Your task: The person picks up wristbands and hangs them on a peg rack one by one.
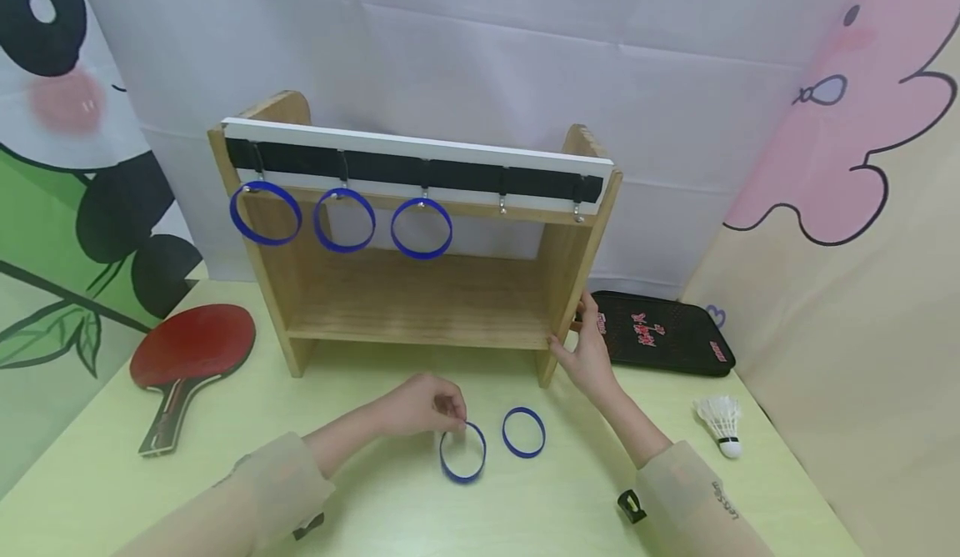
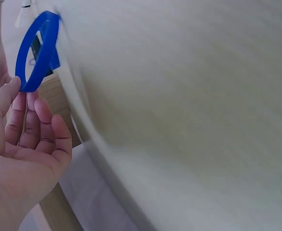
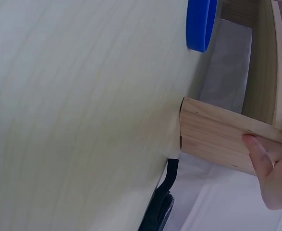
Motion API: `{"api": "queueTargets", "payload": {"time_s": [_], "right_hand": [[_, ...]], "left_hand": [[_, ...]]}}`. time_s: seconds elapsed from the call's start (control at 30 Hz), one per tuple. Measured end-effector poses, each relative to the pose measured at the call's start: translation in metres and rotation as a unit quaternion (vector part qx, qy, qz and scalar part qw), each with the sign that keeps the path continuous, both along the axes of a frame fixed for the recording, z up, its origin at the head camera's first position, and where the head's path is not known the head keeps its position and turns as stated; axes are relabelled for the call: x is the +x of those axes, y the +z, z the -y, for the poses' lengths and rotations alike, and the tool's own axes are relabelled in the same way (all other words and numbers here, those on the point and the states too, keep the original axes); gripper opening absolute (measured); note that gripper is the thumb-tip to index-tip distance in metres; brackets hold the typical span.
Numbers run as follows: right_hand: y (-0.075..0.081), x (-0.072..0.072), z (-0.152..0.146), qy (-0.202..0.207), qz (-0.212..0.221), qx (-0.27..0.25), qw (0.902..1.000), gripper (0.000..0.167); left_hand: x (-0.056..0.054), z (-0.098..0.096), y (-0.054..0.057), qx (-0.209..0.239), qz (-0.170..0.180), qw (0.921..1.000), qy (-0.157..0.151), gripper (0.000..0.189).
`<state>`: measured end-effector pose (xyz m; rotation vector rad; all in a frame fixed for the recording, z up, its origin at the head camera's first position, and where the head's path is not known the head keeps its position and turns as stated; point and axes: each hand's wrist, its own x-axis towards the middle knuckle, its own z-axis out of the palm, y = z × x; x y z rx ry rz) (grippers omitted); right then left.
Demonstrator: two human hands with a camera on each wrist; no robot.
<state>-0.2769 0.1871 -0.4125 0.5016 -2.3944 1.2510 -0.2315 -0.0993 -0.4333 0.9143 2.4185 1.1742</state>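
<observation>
My left hand (image 1: 422,407) pinches a blue ring (image 1: 459,479) between thumb and index finger, low over the table in front of the rack. In the left wrist view that ring (image 2: 41,72) stands up from the fingertips, other fingers loosely curled. A second blue ring (image 1: 506,436) lies on the table to its right. My right hand (image 1: 588,361) grips the lower right side panel of a wooden rack (image 1: 420,298); its thumb shows on the panel (image 3: 217,134) in the right wrist view. Three blue rings (image 1: 422,254) hang from the rack's left and middle hooks; the two right hooks (image 1: 503,207) carry none.
A red table tennis bat (image 1: 195,344) lies left of the rack. A black case (image 1: 660,332) lies behind my right hand, and a white shuttlecock (image 1: 720,424) lies at the right table edge. Printed cloth hangs behind.
</observation>
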Motion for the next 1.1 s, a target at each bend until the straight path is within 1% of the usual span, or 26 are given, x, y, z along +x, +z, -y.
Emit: {"api": "queueTargets", "payload": {"time_s": [0.1,0.23,0.3,0.47,0.67,0.9,1.1], "right_hand": [[0.0,0.0,0.0,0.002,0.003,-0.007,1.0,0.091],[-0.002,0.001,-0.001,0.001,0.011,-0.008,0.9999,0.092],[-0.002,0.001,-0.001,-0.001,0.014,-0.007,0.9999,0.092],[-0.003,0.0,-0.001,0.001,0.017,-0.006,0.9998,0.092],[-0.002,-0.001,-0.002,0.0,0.007,-0.004,1.0,0.093],[-0.002,-0.001,-0.002,0.002,0.008,-0.003,1.0,0.092],[-0.001,-0.001,-0.001,0.002,0.011,-0.002,0.9999,0.092]], "left_hand": [[0.001,0.002,0.006,-0.001,-0.008,1.0,-0.002,0.005],[0.001,0.006,0.012,-0.006,-0.022,0.9997,0.003,0.005],[0.001,0.007,0.015,-0.01,-0.026,0.9996,0.009,0.005],[0.006,0.01,0.027,-0.016,-0.021,0.9992,0.032,0.006],[0.008,0.011,0.043,-0.013,-0.04,0.9981,0.046,0.006],[0.014,0.011,0.069,0.017,-0.038,0.9971,0.064,0.007],[0.021,0.013,0.098,0.051,-0.037,0.9951,0.076,0.009]]}}
